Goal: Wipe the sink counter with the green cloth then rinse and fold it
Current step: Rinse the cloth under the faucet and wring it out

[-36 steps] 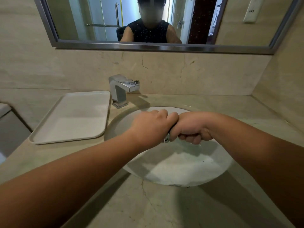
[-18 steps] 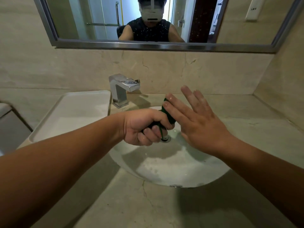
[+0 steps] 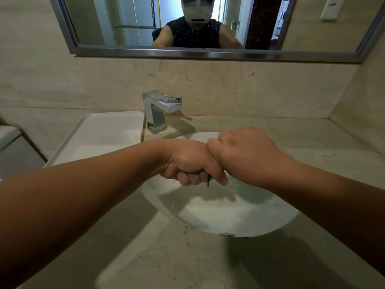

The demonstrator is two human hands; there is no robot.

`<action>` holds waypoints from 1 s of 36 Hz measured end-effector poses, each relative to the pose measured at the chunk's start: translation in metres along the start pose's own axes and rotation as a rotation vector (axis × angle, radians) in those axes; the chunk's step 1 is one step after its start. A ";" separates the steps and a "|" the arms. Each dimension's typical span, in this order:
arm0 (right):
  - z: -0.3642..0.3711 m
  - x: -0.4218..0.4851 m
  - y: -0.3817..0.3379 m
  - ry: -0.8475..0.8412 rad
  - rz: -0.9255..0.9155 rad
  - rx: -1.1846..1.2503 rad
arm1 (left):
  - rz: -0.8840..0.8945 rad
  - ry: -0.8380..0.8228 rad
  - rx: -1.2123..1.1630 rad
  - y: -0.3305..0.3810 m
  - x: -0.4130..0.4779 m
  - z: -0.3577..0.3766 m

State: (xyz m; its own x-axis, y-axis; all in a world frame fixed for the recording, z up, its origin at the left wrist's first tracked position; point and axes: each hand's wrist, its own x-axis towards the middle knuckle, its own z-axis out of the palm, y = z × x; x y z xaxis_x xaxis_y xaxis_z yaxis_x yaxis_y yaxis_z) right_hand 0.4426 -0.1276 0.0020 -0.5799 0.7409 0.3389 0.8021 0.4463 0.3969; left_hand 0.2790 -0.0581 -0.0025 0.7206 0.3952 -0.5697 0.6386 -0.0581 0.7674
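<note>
Green cloth (image 3: 209, 180) lies between your 2 fists
Your left hand (image 3: 187, 161) and right hand (image 3: 248, 155), touching, each hold it in a tight grip; its length likely runs fist to fist.

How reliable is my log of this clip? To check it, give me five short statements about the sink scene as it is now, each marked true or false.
1. The left hand and right hand grip the green cloth above the sink. True.
2. Water streams from the faucet. False: no stream shows.
3. A white tray sits left of the faucet. True.
4. The cloth lies spread on the counter. False: it is bunched inside the fists, and only a sliver shows.
5. The right hand is flat and open. False: its fingers are curled.
</note>
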 end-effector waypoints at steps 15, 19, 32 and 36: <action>0.008 0.016 0.012 -0.473 0.482 0.366 | 0.256 0.796 1.065 0.017 0.024 0.010; 0.010 0.011 0.009 -0.425 0.633 0.778 | 0.341 0.882 1.218 0.012 0.026 0.008; 0.019 -0.003 0.003 -0.509 0.881 1.219 | 0.468 0.952 1.352 -0.005 0.029 0.013; 0.012 -0.002 0.009 -0.602 0.884 1.303 | 0.503 0.941 1.360 -0.004 0.027 0.014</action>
State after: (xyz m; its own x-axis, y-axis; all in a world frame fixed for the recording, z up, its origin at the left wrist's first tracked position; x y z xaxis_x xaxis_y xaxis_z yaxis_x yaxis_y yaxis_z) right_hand 0.4530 -0.1190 -0.0058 -0.0336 0.9084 -0.4168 0.5821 -0.3212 -0.7470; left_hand 0.2999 -0.0597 -0.0249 0.8293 0.4255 0.3622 0.5280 -0.8088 -0.2589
